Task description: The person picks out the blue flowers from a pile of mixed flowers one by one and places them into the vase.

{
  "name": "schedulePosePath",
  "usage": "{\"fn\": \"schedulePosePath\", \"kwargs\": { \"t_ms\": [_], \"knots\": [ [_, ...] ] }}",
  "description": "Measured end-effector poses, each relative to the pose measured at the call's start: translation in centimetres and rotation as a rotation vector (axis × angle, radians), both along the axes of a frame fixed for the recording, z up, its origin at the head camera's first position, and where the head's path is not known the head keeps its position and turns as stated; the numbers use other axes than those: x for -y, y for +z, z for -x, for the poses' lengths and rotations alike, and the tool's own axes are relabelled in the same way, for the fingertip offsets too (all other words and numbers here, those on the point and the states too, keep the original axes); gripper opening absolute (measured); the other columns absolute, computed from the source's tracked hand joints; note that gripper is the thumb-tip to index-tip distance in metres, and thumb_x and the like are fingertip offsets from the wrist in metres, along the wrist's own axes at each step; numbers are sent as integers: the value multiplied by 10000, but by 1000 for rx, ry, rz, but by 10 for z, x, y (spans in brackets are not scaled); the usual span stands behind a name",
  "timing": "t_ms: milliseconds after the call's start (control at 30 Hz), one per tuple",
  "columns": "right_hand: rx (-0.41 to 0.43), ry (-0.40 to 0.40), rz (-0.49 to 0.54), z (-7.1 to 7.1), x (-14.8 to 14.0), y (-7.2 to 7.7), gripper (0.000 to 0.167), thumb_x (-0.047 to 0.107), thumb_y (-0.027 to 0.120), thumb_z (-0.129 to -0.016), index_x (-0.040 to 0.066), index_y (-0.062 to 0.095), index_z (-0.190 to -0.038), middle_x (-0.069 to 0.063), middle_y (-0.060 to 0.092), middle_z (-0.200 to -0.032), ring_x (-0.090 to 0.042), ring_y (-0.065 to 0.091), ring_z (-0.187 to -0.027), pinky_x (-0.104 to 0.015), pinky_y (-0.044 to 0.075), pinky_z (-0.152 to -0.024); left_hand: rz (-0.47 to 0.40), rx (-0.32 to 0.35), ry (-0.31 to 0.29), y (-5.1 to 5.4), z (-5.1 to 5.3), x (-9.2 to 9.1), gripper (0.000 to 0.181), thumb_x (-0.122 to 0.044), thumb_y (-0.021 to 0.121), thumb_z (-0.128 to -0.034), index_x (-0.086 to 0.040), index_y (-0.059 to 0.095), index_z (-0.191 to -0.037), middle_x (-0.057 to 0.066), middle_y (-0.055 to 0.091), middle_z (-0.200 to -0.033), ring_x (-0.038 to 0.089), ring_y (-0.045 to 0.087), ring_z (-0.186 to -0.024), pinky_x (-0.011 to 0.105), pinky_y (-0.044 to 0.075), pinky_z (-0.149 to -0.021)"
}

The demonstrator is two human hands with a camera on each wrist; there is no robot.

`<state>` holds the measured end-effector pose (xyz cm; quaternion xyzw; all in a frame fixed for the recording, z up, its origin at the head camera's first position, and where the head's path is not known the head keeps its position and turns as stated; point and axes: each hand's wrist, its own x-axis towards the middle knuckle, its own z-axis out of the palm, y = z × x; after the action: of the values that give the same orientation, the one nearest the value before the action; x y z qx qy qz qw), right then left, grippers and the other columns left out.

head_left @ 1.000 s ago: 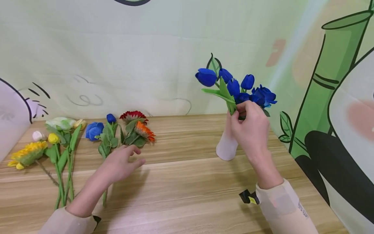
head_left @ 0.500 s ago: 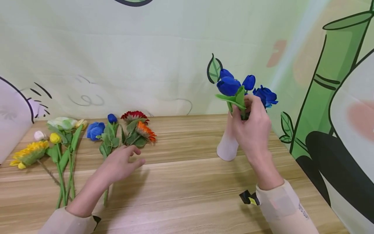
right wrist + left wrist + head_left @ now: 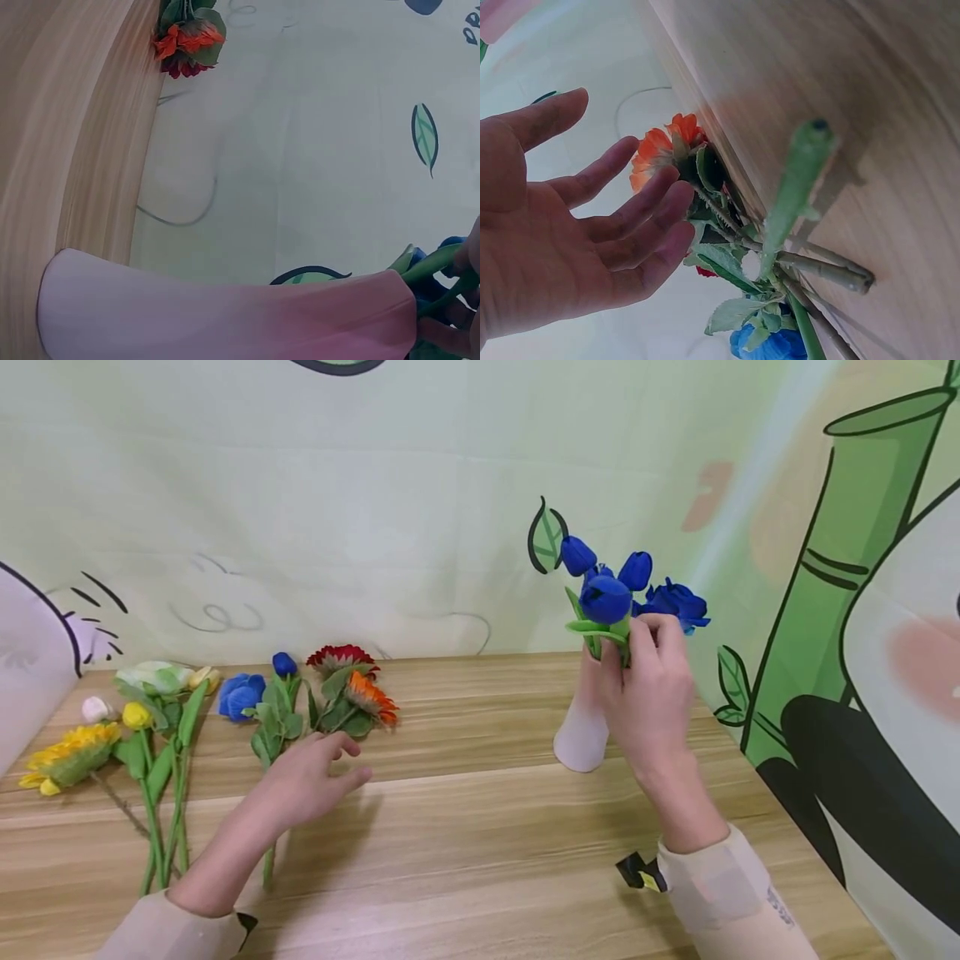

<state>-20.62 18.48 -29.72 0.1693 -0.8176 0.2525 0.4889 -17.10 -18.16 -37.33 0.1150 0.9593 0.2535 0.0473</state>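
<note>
A vase (image 3: 582, 735), white below and pink toward its mouth, stands upright at the right of the table. Blue tulips (image 3: 606, 600) and a ruffled blue flower (image 3: 677, 602) rise from its top. My right hand (image 3: 651, 693) pinches a tulip by its green leaves and stem just above the vase mouth; in the right wrist view green stems (image 3: 439, 264) enter the rim beside the fingers. My left hand (image 3: 315, 781) hovers with loose fingers, holding nothing, near the orange flower (image 3: 371, 697) and over the lying stems. The left wrist view shows its bare palm (image 3: 570, 247).
A dark red flower (image 3: 343, 658), a blue rose (image 3: 242, 696) and a blue bud (image 3: 284, 664) lie beyond the left hand. Farther left are a sunflower (image 3: 71, 756), a yellow tulip (image 3: 137, 716) and pale blooms (image 3: 153, 677). A printed cloth wall (image 3: 337, 527) backs the wooden table (image 3: 480, 843).
The tulip in my right hand has swung right and come down toward the other blue flowers over the vase. My left hand has stayed in place.
</note>
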Motion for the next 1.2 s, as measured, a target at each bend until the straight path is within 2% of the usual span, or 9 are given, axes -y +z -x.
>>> {"fn": "schedulePosePath", "kwargs": {
  "t_ms": [167, 300, 467, 600, 900, 1067, 1200],
  "knots": [
    [65, -5, -13, 1, 0, -6, 198, -5, 718, -941, -112, 679, -1104, -248, 574, -1025, -401, 571, -935, -509, 541, -735, -3, 5, -3, 0, -1, 1, 438, -383, 669, -1000, -19, 652, -1242, 271, 630, -1252, 459, 580, -1164, 611, 493, -914],
    [71, -6, -22, 0, -1, -8, 305, 7, 743, -915, -115, 640, -1175, -241, 584, -1021, -390, 577, -924, -512, 546, -749, -3, 4, -7, 0, -1, 1, 440, -381, 671, -999, -15, 651, -1244, 275, 629, -1253, 465, 580, -1162, 616, 493, -914],
    [69, 41, 31, -3, -2, -6, 430, 52, 664, -886, -84, 526, -1270, -223, 566, -1022, -343, 574, -865, -455, 536, -721, 0, 8, -1, 1, -1, 1, 455, -388, 672, -997, -14, 646, -1256, 277, 623, -1260, 464, 581, -1158, 617, 495, -908],
    [52, 51, 27, -3, -3, -3, 373, 58, 617, -876, -87, 528, -1208, -220, 564, -1008, -348, 568, -873, -439, 512, -731, 3, 14, 2, 2, -2, 1, 460, -392, 671, -998, -15, 644, -1261, 276, 621, -1266, 462, 582, -1156, 618, 495, -907],
    [54, 48, 2, 0, -3, -3, 128, -4, 687, -904, -77, 614, -981, -213, 583, -976, -387, 535, -918, -468, 468, -778, 3, 12, -13, 0, -2, 2, 456, -387, 670, -999, -6, 645, -1248, 283, 623, -1253, 473, 581, -1151, 622, 496, -905],
    [34, 31, -18, 2, -4, -7, 134, 19, 763, -876, -80, 679, -912, -210, 634, -909, -400, 526, -874, -484, 426, -772, -4, 17, -12, -1, -1, 1, 441, -377, 668, -1002, -13, 646, -1248, 277, 621, -1263, 469, 579, -1158, 617, 497, -908],
    [34, 3, -35, 2, -7, -9, 195, 64, 749, -878, -71, 673, -996, -202, 657, -909, -391, 546, -862, -499, 432, -764, -7, 21, -8, -2, -1, 1, 438, -377, 662, -1005, -15, 645, -1250, 273, 621, -1267, 466, 580, -1160, 612, 498, -911]
  ]
}}
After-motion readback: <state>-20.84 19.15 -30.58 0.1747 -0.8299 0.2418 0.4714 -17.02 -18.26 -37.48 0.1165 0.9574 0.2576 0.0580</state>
